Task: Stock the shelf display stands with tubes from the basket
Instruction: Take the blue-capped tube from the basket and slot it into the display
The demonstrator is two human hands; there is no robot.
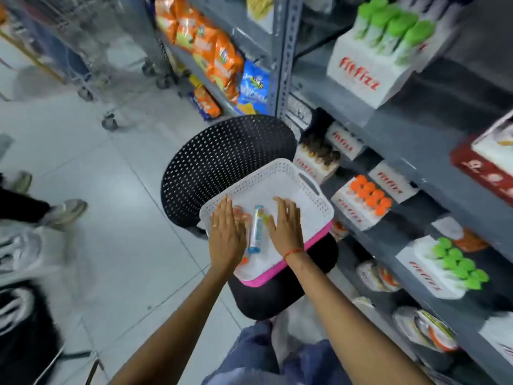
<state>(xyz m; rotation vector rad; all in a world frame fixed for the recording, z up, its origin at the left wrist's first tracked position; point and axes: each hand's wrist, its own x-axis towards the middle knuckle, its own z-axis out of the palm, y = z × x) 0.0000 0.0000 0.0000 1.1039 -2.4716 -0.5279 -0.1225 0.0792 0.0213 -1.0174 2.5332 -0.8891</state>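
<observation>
A white perforated basket (302,173) with a pink bottom edge rests on a black chair seat. Inside it lies a blue-and-white tube (256,232), lengthwise between my hands. My left hand (225,234) is flat over the basket's left side, fingers spread, partly covering an orange-capped tube (244,259). My right hand (286,222) hovers palm down just right of the blue tube, fingers apart. On the grey shelves to the right stand white display stands: one with orange-capped tubes (370,194), one with green-capped tubes (458,263), and one higher up with green caps (394,26).
The black mesh chair back (222,162) rises behind the basket. Snack bags (211,51) fill shelves at the back. A wire cart on wheels (91,51) stands at the far left. Another person's shoes (63,211) are at the left on the tiled floor.
</observation>
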